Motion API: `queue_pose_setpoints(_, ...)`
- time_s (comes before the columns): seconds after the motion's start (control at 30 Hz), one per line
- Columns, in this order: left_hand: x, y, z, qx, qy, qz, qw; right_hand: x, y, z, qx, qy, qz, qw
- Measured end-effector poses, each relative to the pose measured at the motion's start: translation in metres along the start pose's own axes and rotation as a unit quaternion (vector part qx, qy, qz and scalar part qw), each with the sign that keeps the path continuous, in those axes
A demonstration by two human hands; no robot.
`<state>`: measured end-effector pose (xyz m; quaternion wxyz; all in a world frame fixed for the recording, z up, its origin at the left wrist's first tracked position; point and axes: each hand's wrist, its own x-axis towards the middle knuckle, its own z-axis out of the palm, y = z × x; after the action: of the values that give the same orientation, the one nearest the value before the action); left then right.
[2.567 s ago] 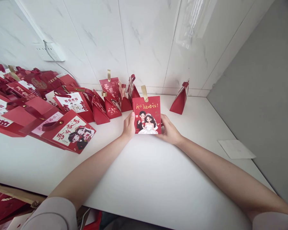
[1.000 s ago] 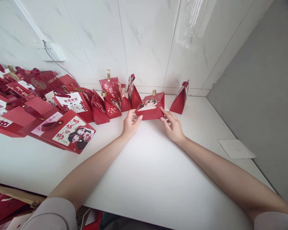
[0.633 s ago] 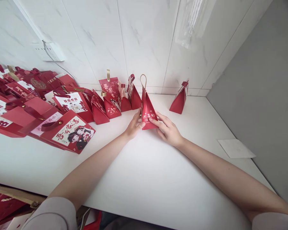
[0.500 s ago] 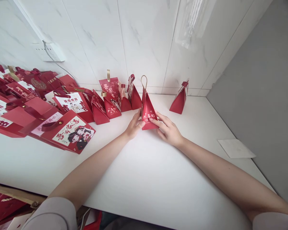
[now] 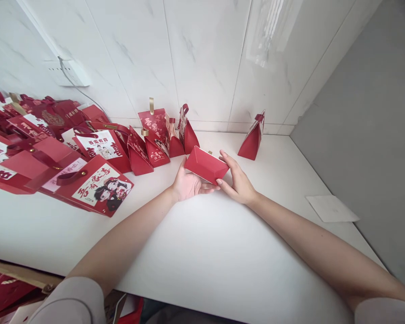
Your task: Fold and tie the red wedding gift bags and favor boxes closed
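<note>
Over the counter (image 5: 202, 252), toward its back edge, the right hand (image 5: 241, 184) pinches one end of the tilted red box (image 5: 206, 165) while the left hand (image 5: 185, 185) supports it with fingers open, so a loosened pinch could let it slip.

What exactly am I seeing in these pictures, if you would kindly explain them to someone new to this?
There is no machine here: these are a person's bare hands, and every picture comes from one camera worn on the head, looking forward and down. The right hand grips a small red box, tilted so a plain red face shows. The left hand is open, palm up, close under it; I cannot tell how much it supports. On the white table, many red boxes crowd the left side, one box stands apart near the wall, and a white sheet lies at the right.
</note>
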<state>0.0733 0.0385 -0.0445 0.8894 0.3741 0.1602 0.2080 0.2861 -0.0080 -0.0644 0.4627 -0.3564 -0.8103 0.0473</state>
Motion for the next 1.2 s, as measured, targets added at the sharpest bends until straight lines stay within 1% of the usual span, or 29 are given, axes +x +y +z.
queue_pose_setpoints(0.07, 0.000, 0.002, 0.000, -0.020, -0.020, -0.019, 0.999, 0.000, 0.001, 0.000, 0.003, -0.001, 0.011, 1.000)
queue_pose_setpoints(0.17, 0.000, 0.003, -0.001, -0.048, -0.024, -0.022, 0.998, -0.001, 0.001, 0.000, -0.011, 0.002, 0.008, 1.000)
queue_pose_setpoints(0.33, -0.002, 0.002, -0.003, -0.071, -0.021, 0.010, 0.997, 0.000, 0.000, 0.000, -0.027, 0.012, -0.016, 0.999)
queue_pose_setpoints(0.47, -0.003, 0.002, -0.002, -0.064, -0.024, 0.035, 0.997, 0.001, 0.000, 0.000, -0.043, 0.015, -0.047, 0.998)
queue_pose_setpoints(0.57, -0.001, -0.001, -0.001, -0.037, 0.006, 0.048, 0.998, 0.001, -0.001, 0.000, -0.061, -0.003, -0.053, 0.997)
queue_pose_setpoints(0.67, 0.001, -0.006, 0.000, 0.002, 0.041, 0.066, 0.997, 0.001, -0.001, 0.000, -0.062, -0.013, -0.036, 0.997)
queue_pose_setpoints(0.73, 0.003, -0.010, -0.002, 0.045, 0.063, 0.101, 0.992, 0.001, -0.001, -0.001, -0.047, -0.017, -0.018, 0.999)
queue_pose_setpoints(0.8, 0.005, -0.012, -0.005, 0.115, 0.090, 0.161, 0.976, 0.000, 0.001, -0.002, -0.022, -0.016, -0.007, 1.000)
queue_pose_setpoints(0.87, 0.007, -0.013, -0.009, 0.195, 0.117, 0.220, 0.948, 0.000, 0.002, -0.003, -0.001, -0.014, -0.005, 1.000)
queue_pose_setpoints(0.93, 0.008, -0.014, -0.011, 0.271, 0.143, 0.263, 0.915, -0.001, 0.003, -0.002, 0.007, -0.016, -0.007, 1.000)
queue_pose_setpoints(1.0, 0.009, -0.014, -0.010, 0.355, 0.164, 0.302, 0.869, -0.001, 0.004, -0.001, 0.009, -0.026, -0.001, 1.000)
queue_pose_setpoints(1.03, 0.009, -0.014, -0.009, 0.405, 0.174, 0.323, 0.837, -0.001, 0.005, 0.000, 0.009, -0.028, 0.007, 1.000)
queue_pose_setpoints(1.07, 0.009, -0.014, -0.007, 0.457, 0.183, 0.344, 0.799, -0.002, 0.005, 0.001, 0.011, -0.028, 0.019, 0.999)
queue_pose_setpoints(1.17, 0.007, -0.014, 0.000, 0.584, 0.210, 0.404, 0.672, -0.002, 0.006, 0.005, 0.021, -0.015, 0.052, 0.998)
queue_pose_setpoints(1.2, 0.006, -0.014, 0.002, 0.610, 0.217, 0.420, 0.636, -0.003, 0.006, 0.006, 0.023, -0.013, 0.058, 0.998)
